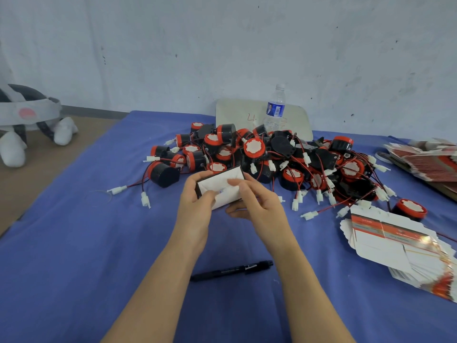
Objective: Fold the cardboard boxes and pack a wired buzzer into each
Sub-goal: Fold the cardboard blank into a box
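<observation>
A small white cardboard box [222, 183] with dark edges is held above the blue table between both hands. My left hand [196, 199] grips its left end, thumb over the near face. My right hand [257, 201] pinches its right side, with the thumb lying across the white flap. Behind the box lies a heap of black-and-red wired buzzers [272, 157] with red and black leads and white plugs. A stack of flat unfolded boxes [395, 246] sits at the right, and another stack [427, 159] lies at the far right.
A black marker pen [232, 270] lies on the blue cloth [74, 243] near me. A water bottle [275, 108] stands behind the heap before a pale board [237, 112]. One loose buzzer [410, 209] sits by the flat boxes. A grey-white headset [27, 120] rests at the left.
</observation>
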A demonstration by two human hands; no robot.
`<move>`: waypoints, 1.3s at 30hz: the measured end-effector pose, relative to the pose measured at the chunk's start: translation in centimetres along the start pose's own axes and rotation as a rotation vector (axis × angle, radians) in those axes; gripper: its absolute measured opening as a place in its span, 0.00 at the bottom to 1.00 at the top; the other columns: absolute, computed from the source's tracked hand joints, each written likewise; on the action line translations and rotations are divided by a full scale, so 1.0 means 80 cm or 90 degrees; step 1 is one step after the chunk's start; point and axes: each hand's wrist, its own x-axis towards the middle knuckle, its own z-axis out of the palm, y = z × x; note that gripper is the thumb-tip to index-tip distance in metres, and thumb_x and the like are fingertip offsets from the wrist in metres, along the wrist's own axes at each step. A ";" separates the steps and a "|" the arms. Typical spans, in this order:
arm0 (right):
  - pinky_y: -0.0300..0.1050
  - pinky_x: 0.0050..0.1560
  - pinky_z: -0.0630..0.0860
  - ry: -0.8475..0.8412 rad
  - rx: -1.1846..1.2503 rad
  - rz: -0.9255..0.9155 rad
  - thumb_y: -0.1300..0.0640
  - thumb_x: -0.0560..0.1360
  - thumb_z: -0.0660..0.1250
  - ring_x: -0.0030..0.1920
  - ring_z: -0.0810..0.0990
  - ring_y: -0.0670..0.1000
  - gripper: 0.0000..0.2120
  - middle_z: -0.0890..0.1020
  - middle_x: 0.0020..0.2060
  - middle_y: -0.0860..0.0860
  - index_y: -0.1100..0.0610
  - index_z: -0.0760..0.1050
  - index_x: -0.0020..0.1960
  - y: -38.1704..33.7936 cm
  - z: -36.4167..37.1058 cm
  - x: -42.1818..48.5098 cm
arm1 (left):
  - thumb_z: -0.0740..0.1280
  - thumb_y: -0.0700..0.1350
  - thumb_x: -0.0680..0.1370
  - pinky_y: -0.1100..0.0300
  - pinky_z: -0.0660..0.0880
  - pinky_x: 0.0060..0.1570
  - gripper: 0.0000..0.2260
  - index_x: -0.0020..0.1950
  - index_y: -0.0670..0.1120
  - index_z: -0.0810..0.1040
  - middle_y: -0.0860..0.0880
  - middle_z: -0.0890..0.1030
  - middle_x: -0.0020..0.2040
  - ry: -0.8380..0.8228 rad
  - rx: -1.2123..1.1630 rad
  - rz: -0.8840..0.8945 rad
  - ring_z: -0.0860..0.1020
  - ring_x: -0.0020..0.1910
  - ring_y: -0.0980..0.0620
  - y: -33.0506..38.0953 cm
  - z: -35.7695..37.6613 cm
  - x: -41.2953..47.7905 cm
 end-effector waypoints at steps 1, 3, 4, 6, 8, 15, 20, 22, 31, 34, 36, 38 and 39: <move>0.38 0.36 0.79 0.053 -0.041 -0.025 0.57 0.81 0.59 0.32 0.81 0.47 0.10 0.76 0.61 0.60 0.51 0.79 0.52 0.001 0.007 0.000 | 0.56 0.29 0.75 0.51 0.79 0.50 0.20 0.54 0.52 0.75 0.47 0.78 0.56 -0.009 -0.002 -0.004 0.77 0.56 0.47 0.001 0.003 -0.002; 0.35 0.30 0.75 0.152 -0.100 -0.059 0.56 0.82 0.58 0.28 0.78 0.44 0.09 0.80 0.50 0.61 0.45 0.74 0.48 0.007 0.019 -0.002 | 0.54 0.30 0.75 0.45 0.77 0.56 0.19 0.56 0.50 0.75 0.46 0.78 0.57 -0.027 -0.009 -0.013 0.76 0.58 0.45 0.001 0.009 -0.007; 0.34 0.28 0.74 0.189 -0.117 -0.066 0.56 0.82 0.57 0.27 0.77 0.44 0.08 0.80 0.46 0.58 0.44 0.71 0.48 0.011 0.023 -0.003 | 0.54 0.32 0.76 0.46 0.76 0.56 0.19 0.57 0.51 0.75 0.47 0.77 0.58 -0.036 -0.004 -0.013 0.76 0.58 0.45 0.000 0.011 -0.010; 0.34 0.26 0.72 0.239 -0.120 -0.056 0.56 0.82 0.56 0.26 0.76 0.44 0.06 0.80 0.47 0.54 0.44 0.66 0.51 0.017 0.024 -0.003 | 0.56 0.36 0.77 0.54 0.77 0.53 0.16 0.57 0.53 0.75 0.49 0.78 0.57 -0.061 0.023 0.005 0.77 0.57 0.49 -0.003 0.014 -0.014; 0.35 0.25 0.72 0.268 -0.106 -0.036 0.55 0.82 0.56 0.27 0.76 0.45 0.07 0.80 0.52 0.51 0.46 0.64 0.59 0.021 0.020 0.000 | 0.59 0.41 0.80 0.67 0.75 0.45 0.12 0.58 0.55 0.74 0.52 0.77 0.56 -0.087 0.072 0.040 0.77 0.53 0.56 -0.006 0.016 -0.017; 0.41 0.32 0.79 0.146 0.009 0.020 0.58 0.81 0.61 0.33 0.81 0.46 0.15 0.80 0.51 0.53 0.54 0.69 0.67 0.022 0.014 0.004 | 0.64 0.39 0.79 0.62 0.76 0.53 0.17 0.66 0.53 0.68 0.54 0.74 0.61 -0.043 0.263 0.165 0.74 0.58 0.56 -0.016 0.009 -0.011; 0.47 0.41 0.82 0.118 0.096 0.104 0.62 0.78 0.65 0.37 0.82 0.49 0.18 0.78 0.55 0.57 0.48 0.64 0.62 0.027 0.016 0.005 | 0.64 0.38 0.79 0.76 0.72 0.44 0.20 0.66 0.54 0.65 0.64 0.71 0.56 -0.026 0.262 0.152 0.74 0.53 0.68 -0.024 0.006 -0.009; 0.46 0.39 0.82 0.140 0.064 0.097 0.63 0.77 0.66 0.34 0.82 0.45 0.20 0.78 0.53 0.54 0.46 0.63 0.62 0.029 0.018 0.006 | 0.63 0.38 0.79 0.76 0.72 0.43 0.19 0.66 0.52 0.65 0.66 0.70 0.55 -0.024 0.273 0.136 0.73 0.51 0.72 -0.028 0.007 -0.007; 0.35 0.32 0.77 0.182 0.055 0.063 0.65 0.76 0.66 0.47 0.82 0.48 0.24 0.79 0.52 0.47 0.39 0.66 0.59 0.034 0.025 0.004 | 0.60 0.33 0.78 0.71 0.76 0.38 0.18 0.62 0.51 0.64 0.70 0.69 0.50 -0.027 0.230 0.126 0.75 0.48 0.71 -0.031 0.013 -0.006; 0.34 0.31 0.76 0.191 0.057 0.060 0.66 0.76 0.65 0.45 0.82 0.45 0.23 0.79 0.52 0.47 0.38 0.67 0.57 0.034 0.024 0.004 | 0.60 0.32 0.78 0.72 0.75 0.40 0.18 0.64 0.48 0.64 0.72 0.67 0.52 -0.025 0.225 0.132 0.74 0.49 0.72 -0.031 0.014 -0.005; 0.35 0.32 0.77 0.184 0.046 0.062 0.64 0.77 0.64 0.42 0.82 0.42 0.21 0.79 0.52 0.46 0.41 0.68 0.60 0.035 0.022 0.006 | 0.61 0.34 0.78 0.73 0.75 0.41 0.17 0.63 0.50 0.64 0.71 0.67 0.56 -0.023 0.225 0.141 0.74 0.50 0.72 -0.031 0.013 -0.005; 0.40 0.34 0.80 0.163 0.059 0.072 0.63 0.78 0.64 0.38 0.82 0.41 0.18 0.80 0.50 0.47 0.49 0.69 0.65 0.034 0.022 0.007 | 0.62 0.37 0.79 0.73 0.75 0.43 0.17 0.62 0.53 0.64 0.69 0.67 0.60 -0.019 0.227 0.142 0.74 0.54 0.66 -0.030 0.011 -0.005; 0.41 0.36 0.81 0.155 0.072 0.078 0.62 0.78 0.63 0.36 0.82 0.42 0.17 0.80 0.49 0.48 0.51 0.69 0.65 0.033 0.021 0.008 | 0.63 0.38 0.79 0.74 0.74 0.44 0.16 0.61 0.55 0.65 0.68 0.68 0.61 -0.019 0.227 0.141 0.74 0.56 0.62 -0.029 0.010 -0.004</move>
